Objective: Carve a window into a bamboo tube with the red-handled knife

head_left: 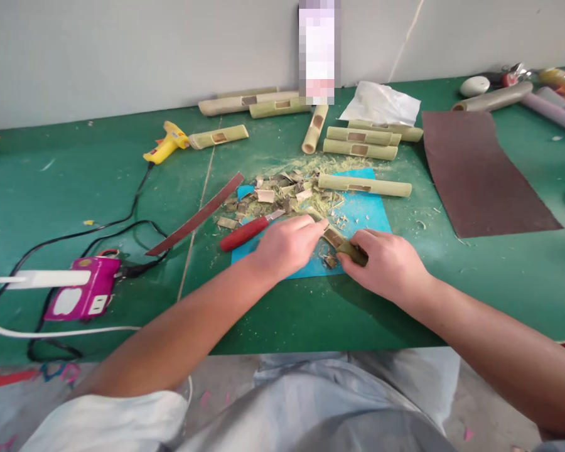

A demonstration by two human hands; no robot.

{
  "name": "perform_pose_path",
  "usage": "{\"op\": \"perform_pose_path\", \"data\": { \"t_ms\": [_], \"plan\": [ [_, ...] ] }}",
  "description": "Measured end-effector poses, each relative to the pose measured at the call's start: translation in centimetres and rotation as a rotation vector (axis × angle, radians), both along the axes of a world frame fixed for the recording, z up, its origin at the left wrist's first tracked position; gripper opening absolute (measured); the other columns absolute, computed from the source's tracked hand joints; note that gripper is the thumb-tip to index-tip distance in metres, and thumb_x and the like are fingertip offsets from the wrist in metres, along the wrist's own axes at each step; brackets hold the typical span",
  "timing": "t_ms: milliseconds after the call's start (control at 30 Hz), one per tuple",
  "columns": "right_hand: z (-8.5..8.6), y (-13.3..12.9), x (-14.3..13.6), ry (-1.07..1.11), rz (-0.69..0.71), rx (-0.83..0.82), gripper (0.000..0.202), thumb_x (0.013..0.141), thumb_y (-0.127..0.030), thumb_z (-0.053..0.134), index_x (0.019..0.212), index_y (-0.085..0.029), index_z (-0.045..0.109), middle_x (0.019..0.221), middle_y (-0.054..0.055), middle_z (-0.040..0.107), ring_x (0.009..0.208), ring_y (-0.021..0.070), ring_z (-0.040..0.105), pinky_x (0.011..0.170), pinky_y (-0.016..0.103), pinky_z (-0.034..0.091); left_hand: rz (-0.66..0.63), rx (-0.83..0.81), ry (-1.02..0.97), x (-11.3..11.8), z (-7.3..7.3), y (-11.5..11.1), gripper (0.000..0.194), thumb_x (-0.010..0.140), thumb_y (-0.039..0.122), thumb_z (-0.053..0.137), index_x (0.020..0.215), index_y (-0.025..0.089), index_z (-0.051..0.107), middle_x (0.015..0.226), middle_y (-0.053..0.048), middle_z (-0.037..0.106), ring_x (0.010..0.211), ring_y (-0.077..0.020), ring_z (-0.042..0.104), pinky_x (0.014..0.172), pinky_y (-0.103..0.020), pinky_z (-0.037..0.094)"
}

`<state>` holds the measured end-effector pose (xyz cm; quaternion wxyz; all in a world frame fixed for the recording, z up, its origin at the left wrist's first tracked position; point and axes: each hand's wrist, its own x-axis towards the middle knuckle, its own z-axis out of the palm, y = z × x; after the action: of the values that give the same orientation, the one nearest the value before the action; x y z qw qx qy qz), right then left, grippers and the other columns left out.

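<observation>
A short bamboo tube (334,236) with a cut-out opening lies slanted over a blue sheet (365,216). My right hand (388,260) is wrapped round its near right end. At its far left end, my left hand (294,245) is closed, its fingertips pressed on the tube. A knife with a red handle (245,233) lies just left of my left hand, its blade toward a heap of bamboo chips (282,191). Beyond my hands, another notched bamboo tube (381,186) rests on the blue sheet.
Several notched bamboo tubes (360,149) lie at the back of the green table (273,320). Brown sandpaper (484,176) is at the right, a narrow strip (198,213) at the left. A yellow glue gun (169,143), a purple power socket (82,290) and cables occupy the left side.
</observation>
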<state>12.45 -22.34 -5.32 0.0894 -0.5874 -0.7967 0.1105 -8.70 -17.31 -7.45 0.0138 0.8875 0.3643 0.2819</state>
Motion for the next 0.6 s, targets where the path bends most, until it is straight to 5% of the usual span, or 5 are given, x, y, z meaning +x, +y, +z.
{"op": "perform_pose_path", "data": {
  "t_ms": [333,600],
  "plan": [
    [0.3,0.3,0.4,0.054,-0.026,-0.039,0.03,0.083,-0.047,0.049,0.067,-0.021,0.046,0.065,-0.001,0.055,0.056,0.0105,0.038,0.054,0.027,0.022,0.137,-0.252,-0.38,0.0,1.2,0.6,0.014,0.089,0.02,0.061,0.094,0.018,0.073,0.089,-0.003,0.069,0.082,-0.013,0.064,0.078,-0.026,0.053],
    [0.3,0.5,0.6,0.105,-0.033,-0.094,0.027,0.084,-0.047,0.05,0.077,-0.021,0.057,0.068,-0.001,0.058,0.057,0.0106,0.043,0.055,0.027,0.025,0.29,-0.563,-0.543,0.8,1.6,-0.2,0.019,0.09,0.023,0.057,0.097,0.015,0.073,0.062,0.001,0.066,0.049,-0.0065,0.055,0.048,-0.016,0.046]
  ]
}}
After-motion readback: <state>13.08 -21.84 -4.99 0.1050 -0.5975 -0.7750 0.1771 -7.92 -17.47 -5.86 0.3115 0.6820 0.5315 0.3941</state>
